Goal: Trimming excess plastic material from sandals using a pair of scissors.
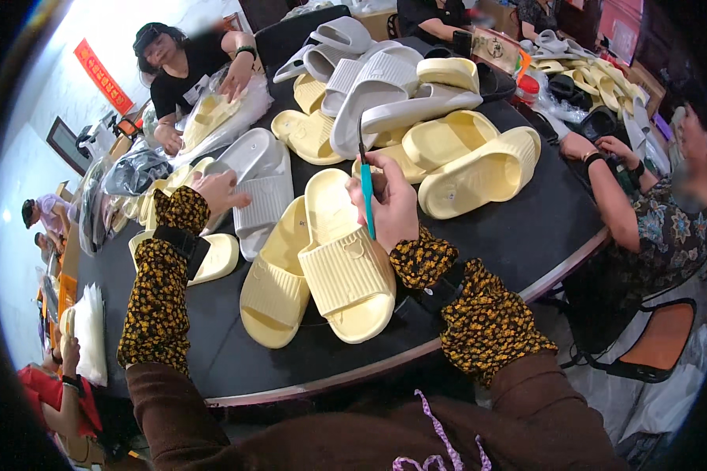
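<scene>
My right hand (pixel 393 200) is closed around a teal-handled tool (pixel 367 196) with a thin dark tip pointing away from me; its exact kind I cannot make out. This hand is at the toe-opposite end of a cream slide slipper (pixel 347 271), which partly overlaps another cream slide (pixel 276 290) on the table. To the left, my left hand (pixel 220 192) hovers at or touches a pair of grey slides (pixel 263 188), fingers loosely bent and apart, with nothing visible in them. Below my left wrist lies another cream slide (pixel 216 259), partly hidden by my sleeve.
A heap of grey and cream slides (pixel 401 102) covers the far middle of the dark table (pixel 495 251). Opposite, a person (pixel 184 74) handles slides in clear plastic. Another person (pixel 644 204) sits at the right beside more slides (pixel 597 82). Plastic-wrapped bundles (pixel 137 169) lie left.
</scene>
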Action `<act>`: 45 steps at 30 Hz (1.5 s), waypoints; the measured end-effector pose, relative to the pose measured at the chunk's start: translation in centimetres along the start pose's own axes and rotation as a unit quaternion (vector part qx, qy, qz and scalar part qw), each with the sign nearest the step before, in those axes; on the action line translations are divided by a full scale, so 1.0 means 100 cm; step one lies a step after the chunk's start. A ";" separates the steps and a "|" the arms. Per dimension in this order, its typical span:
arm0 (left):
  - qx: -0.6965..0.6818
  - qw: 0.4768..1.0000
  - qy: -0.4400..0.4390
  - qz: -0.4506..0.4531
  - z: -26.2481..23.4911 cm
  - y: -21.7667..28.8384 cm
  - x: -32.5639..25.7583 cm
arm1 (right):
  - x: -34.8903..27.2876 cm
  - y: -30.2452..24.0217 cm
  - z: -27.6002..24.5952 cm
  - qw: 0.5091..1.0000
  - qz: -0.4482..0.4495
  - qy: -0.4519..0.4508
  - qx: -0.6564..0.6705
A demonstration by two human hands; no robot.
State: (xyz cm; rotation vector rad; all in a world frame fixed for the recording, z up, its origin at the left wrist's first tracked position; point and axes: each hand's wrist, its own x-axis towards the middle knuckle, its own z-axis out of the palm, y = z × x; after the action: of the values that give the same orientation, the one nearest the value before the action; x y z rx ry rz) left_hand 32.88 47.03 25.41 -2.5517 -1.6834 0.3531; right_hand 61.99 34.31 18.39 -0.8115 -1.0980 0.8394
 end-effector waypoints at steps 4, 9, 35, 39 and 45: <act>-0.093 0.995 -0.037 0.027 0.011 -0.014 0.007 | 0.001 -0.001 0.002 1.000 -0.013 -0.001 0.008; -0.042 0.997 -0.039 0.043 0.004 -0.006 0.009 | 0.000 0.001 -0.001 1.000 0.001 0.000 -0.005; -0.762 0.628 0.146 -0.060 -0.050 0.004 -0.061 | -0.001 0.001 -0.001 0.998 -0.017 -0.005 -0.066; -0.821 0.544 0.169 -0.035 -0.043 0.018 -0.085 | -0.002 0.000 0.003 0.998 -0.013 -0.005 -0.063; -0.823 0.540 0.174 -0.012 -0.051 0.052 -0.110 | -0.003 0.001 0.004 0.997 -0.029 -0.037 -0.064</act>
State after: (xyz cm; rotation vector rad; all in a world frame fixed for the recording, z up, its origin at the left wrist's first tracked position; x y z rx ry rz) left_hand 34.56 35.31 31.18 -2.5772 -2.0857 -2.8165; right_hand 61.56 34.17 18.24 -0.8550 -1.2455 0.7613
